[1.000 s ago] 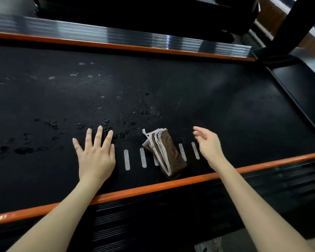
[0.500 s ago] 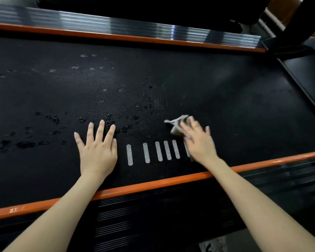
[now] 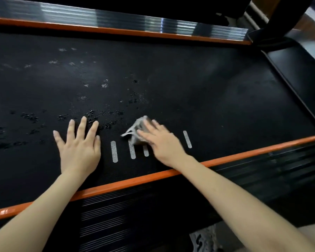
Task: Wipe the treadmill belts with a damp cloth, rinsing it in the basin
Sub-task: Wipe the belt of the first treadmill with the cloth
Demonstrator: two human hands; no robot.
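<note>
1. A black, textured treadmill belt (image 3: 189,88) fills the view, with a row of white oval marks (image 3: 114,151) printed near its close edge.
2. A ribbed silver side rail (image 3: 116,19) with an orange strip (image 3: 116,30) runs along the belt's far edge, well beyond the marks. A second orange strip (image 3: 135,180) and a ribbed black footrail (image 3: 116,215) lie just on the near side of them.
3. The person's bare left forearm (image 3: 44,206) and bare right forearm (image 3: 235,197) reach across the near rail towards the marks.
4. The left hand (image 3: 78,148) lies palm down on the belt just left of the marks. Its fingers are straight and slightly spread, and it holds nothing.
5. The right hand (image 3: 162,144) lies over the right part of the row and hides some of the marks. Its straight fingers press down flat on the cloth, and the hand is blurred.
6. A crumpled grey-brown cloth with pale edging (image 3: 136,130) sits on the belt at the far ends of the marks, under the right fingertips. A pale edge sticks out to the left.
7. Scattered wet patches (image 3: 98,115) dot the belt beyond and left of the marks.
</note>
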